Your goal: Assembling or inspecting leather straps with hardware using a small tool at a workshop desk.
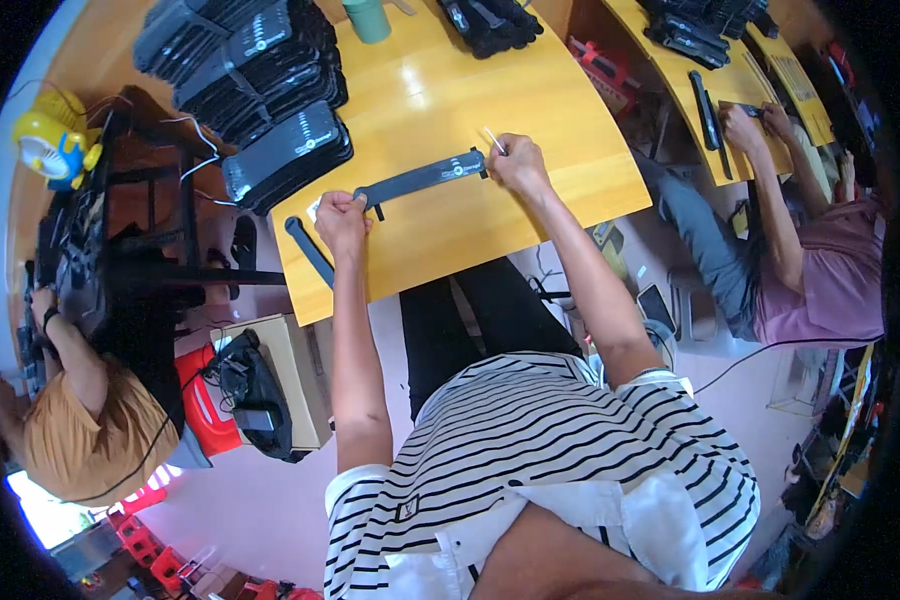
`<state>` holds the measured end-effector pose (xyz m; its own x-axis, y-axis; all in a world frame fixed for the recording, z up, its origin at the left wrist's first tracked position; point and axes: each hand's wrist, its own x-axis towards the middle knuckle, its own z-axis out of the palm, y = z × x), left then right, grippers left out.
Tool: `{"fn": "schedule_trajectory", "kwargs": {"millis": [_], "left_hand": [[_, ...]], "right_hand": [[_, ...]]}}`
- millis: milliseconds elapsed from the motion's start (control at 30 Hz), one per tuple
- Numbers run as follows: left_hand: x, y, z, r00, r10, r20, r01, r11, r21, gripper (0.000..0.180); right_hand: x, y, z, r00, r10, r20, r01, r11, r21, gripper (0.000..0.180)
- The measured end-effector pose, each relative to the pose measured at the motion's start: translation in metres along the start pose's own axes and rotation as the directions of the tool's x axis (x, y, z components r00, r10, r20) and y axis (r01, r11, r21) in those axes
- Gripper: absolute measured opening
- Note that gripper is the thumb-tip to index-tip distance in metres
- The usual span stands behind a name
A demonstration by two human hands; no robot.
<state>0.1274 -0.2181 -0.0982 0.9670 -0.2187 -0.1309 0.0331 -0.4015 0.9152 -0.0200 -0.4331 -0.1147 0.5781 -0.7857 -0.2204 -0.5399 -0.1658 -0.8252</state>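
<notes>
A dark grey-black strap (425, 179) with light printing stretches level above the yellow table in front of me. My left hand (342, 224) pinches its left end between thumb and fingers. My right hand (517, 164) is closed at the strap's other end, with a thin white stick (493, 139) poking up from its fingers. Whether those fingers also grip the strap is hard to see. Short dark tabs show below the strap near both ends. A second black strap (310, 252) lies on the table beside my left hand.
Tall stacks of black straps (288, 150) stand at the table's left. More black pieces (490, 25) and a green cup (367, 20) sit at the yellow table's (560, 110) far side. Co-workers sit left (90, 430) and right (820, 260). An open carton (305, 375) stands lower left.
</notes>
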Motion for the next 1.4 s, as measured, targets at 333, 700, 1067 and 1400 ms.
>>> {"fn": "schedule_trajectory", "kwargs": {"millis": [333, 700, 1067, 1400], "left_hand": [[-0.065, 0.013, -0.1, 0.987, 0.088, -0.137, 0.017, 0.78, 0.625, 0.055], [-0.1, -0.035, -0.097, 0.934, -0.276, 0.229, 0.348, 0.852, -0.391, 0.014], [-0.161, 0.004, -0.045, 0.977, 0.052, 0.206, 0.094, 0.762, -0.64, 0.014], [-0.161, 0.017, -0.071, 0.946, 0.052, 0.319, 0.235, 0.567, -0.789, 0.015]], "right_hand": [[-0.099, 0.033, -0.06, 0.961, -0.035, 0.275, -0.155, 0.755, 0.637, 0.013], [-0.183, 0.011, -0.016, 0.853, -0.22, 0.474, -0.067, 0.853, 0.517, 0.016], [-0.209, -0.051, 0.028, 0.766, -0.27, 0.583, -0.287, 0.669, 0.686, 0.025], [-0.201, -0.064, 0.002, 0.789, -0.288, 0.543, -0.256, 0.648, 0.717, 0.018]]}}
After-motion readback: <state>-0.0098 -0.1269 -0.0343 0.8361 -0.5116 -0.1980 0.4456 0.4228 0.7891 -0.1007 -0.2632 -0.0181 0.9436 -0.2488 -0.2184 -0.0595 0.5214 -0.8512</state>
